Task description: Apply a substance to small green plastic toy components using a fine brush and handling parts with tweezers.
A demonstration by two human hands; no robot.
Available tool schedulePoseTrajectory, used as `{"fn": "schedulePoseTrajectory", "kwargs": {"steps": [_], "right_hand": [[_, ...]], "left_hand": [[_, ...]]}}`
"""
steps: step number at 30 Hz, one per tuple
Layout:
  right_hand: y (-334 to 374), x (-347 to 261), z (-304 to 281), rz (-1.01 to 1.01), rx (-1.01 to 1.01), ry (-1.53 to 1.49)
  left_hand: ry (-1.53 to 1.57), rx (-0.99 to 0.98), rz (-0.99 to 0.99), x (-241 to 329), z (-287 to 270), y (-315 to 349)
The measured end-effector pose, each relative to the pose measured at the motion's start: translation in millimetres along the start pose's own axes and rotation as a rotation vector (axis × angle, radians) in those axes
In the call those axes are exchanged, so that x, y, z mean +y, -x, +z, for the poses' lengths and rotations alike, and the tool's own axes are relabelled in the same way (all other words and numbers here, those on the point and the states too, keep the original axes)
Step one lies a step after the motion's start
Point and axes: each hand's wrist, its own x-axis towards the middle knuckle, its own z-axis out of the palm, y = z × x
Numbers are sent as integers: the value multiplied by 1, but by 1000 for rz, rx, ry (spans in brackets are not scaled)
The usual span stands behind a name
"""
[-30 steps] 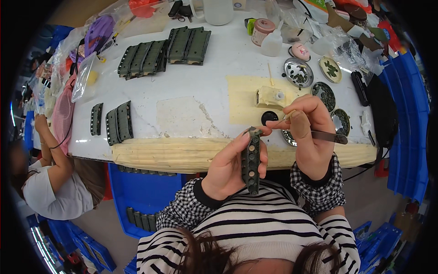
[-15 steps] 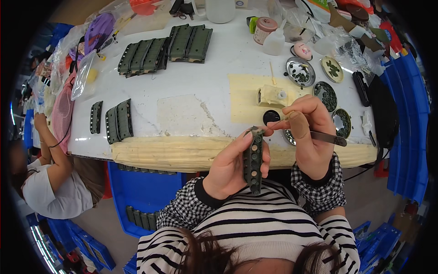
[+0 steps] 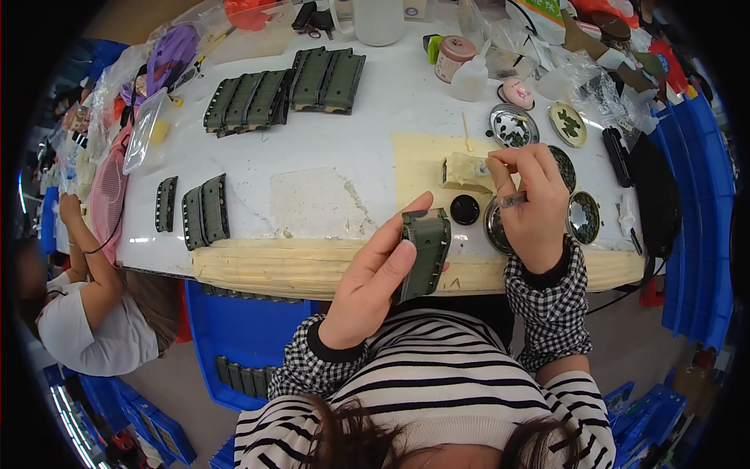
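Observation:
My left hand is closed round a dark green ribbed plastic part, held tilted above the table's front edge with its smooth ribbed face up. My right hand is closed, with a slim metal tool that looks like tweezers in it. Its pinched fingertips are at the pale top of a small container in a cream, tape-wrapped block; whether they grip that top cannot be made out. Just below the block sits a round black pot. Beside the right hand, a metal dish is partly hidden.
Round dishes of small dark green pieces stand at the right. Similar green parts lie at the left and back. A blue tray is under the table edge. Another person sits at far left.
My right hand has moved away from the green part, up to the tape-wrapped block. My left hand has shifted slightly left and turned the part from its studded side to its ribbed face.

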Motion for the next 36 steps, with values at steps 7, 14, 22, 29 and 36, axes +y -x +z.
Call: {"fn": "schedulePoseTrajectory", "kwargs": {"steps": [7, 14, 22, 29, 36], "right_hand": [[4, -31, -30, 73, -27, -377], [15, -42, -22, 247, -304, -806], [15, -41, -23, 217, -331, -733], [15, -42, -21, 222, -312, -749], [6, -35, -18, 308, -71, -669]], "left_hand": [[-632, -18, 242, 0, -4, 1], [-710, -77, 283, -2, -1, 0], [-718, -78, 289, -3, -2, 1], [-714, -81, 288, -2, -3, 0], [-596, -118, 172, 2, -7, 0]]}}
